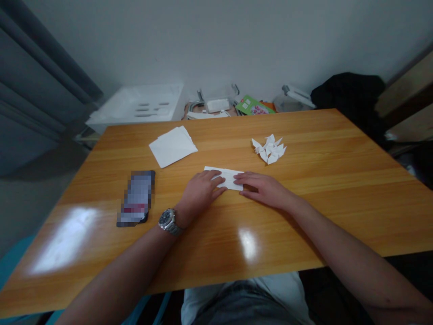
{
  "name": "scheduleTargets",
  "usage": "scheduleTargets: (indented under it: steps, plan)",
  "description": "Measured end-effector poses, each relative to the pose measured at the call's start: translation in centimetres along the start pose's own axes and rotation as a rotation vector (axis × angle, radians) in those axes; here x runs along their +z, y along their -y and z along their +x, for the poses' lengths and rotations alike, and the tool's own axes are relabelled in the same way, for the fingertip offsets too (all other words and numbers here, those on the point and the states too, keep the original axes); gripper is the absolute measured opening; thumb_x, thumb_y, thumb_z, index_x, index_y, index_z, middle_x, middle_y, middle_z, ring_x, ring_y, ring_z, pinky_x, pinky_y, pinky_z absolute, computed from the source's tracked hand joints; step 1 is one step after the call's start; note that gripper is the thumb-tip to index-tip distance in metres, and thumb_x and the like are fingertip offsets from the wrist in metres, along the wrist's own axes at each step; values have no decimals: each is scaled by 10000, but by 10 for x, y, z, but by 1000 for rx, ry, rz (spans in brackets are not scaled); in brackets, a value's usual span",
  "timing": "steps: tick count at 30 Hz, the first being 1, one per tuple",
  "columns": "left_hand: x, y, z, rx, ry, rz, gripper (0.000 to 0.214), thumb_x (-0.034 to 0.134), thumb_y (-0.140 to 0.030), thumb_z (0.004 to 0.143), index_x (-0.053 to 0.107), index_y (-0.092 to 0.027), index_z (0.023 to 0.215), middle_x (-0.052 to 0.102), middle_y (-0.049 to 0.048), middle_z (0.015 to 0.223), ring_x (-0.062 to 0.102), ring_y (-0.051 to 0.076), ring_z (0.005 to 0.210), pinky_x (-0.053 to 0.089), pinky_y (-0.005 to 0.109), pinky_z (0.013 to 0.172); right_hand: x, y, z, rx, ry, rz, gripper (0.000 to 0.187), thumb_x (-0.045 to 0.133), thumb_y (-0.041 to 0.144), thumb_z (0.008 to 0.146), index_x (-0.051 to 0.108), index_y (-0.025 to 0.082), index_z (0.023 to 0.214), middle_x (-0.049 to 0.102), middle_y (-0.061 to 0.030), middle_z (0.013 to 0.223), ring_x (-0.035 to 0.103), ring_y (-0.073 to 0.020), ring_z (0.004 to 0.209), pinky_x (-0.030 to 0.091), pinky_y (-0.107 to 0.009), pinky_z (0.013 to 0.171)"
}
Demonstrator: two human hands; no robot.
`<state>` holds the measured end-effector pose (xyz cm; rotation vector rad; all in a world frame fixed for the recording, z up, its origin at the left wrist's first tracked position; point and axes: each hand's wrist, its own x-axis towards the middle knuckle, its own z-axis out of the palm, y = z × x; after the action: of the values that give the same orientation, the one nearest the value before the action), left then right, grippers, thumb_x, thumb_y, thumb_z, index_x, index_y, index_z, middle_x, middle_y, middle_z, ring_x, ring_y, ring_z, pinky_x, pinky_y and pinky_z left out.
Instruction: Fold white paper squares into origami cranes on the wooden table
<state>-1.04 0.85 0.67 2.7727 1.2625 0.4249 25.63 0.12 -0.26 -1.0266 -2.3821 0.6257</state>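
Observation:
A folded white paper strip [227,175] lies on the wooden table [304,216] in front of me. My left hand [200,193], with a metal watch on its wrist, rests on the strip's left part with fingers stretched flat. My right hand [262,188] presses the strip's right end, fingers extended and lying flat. Neither hand has the paper lifted off the table.
A small stack of white paper sheets [172,146] lies at the back left. A pile of folded white paper pieces [269,149] sits at the back right. A phone [137,197] lies left of my left hand. Boxes and clutter stand behind the table.

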Motion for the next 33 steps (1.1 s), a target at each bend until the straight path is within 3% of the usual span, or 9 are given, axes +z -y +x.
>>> scheduleTargets:
  steps: [4, 7, 14, 21, 33]
  plan:
    - [-1, -1, 0, -10, -10, -7, 317, 525, -395, 1033, 726, -196, 1175, 684, 94, 1310, 641, 286, 1170, 531, 466, 1008, 0, -2, -1, 15, 19, 45, 374, 683, 237, 931, 679, 265, 1304, 663, -83, 1402, 613, -259, 1316, 476, -480, 1138]
    - [1, 0, 0, -7, -11, -20, 323, 534, -393, 1028, 723, -192, 1195, 676, 102, 1325, 635, 291, 1181, 526, 476, 1016, 1, -2, 0, 32, -8, 61, 278, 627, 232, 966, 698, 249, 1234, 685, -87, 1367, 646, -247, 1266, 507, -459, 1094]
    - [8, -2, -2, 139, 15, -77, 389, 544, -383, 1023, 655, -173, 1332, 637, 118, 1394, 588, 293, 1268, 478, 480, 1093, -5, -3, 3, 66, -127, 5, 212, 513, 277, 1034, 714, 212, 1058, 748, -92, 1045, 695, -231, 983, 555, -407, 889]
    - [6, -9, -3, 211, 72, -138, 470, 508, -415, 1035, 557, -188, 1443, 603, 112, 1444, 574, 279, 1298, 455, 471, 1131, 0, -8, 5, 134, -221, -35, 185, 588, 284, 997, 712, 222, 1119, 719, -94, 1056, 658, -247, 1013, 521, -414, 907]
    - [6, -10, -5, 246, 107, -180, 489, 503, -428, 1037, 495, -266, 1498, 522, 112, 1521, 515, 262, 1388, 430, 469, 1176, 8, -6, 11, 245, -320, -107, 71, 699, 277, 915, 696, 223, 961, 668, -69, 959, 625, -248, 936, 510, -393, 846]
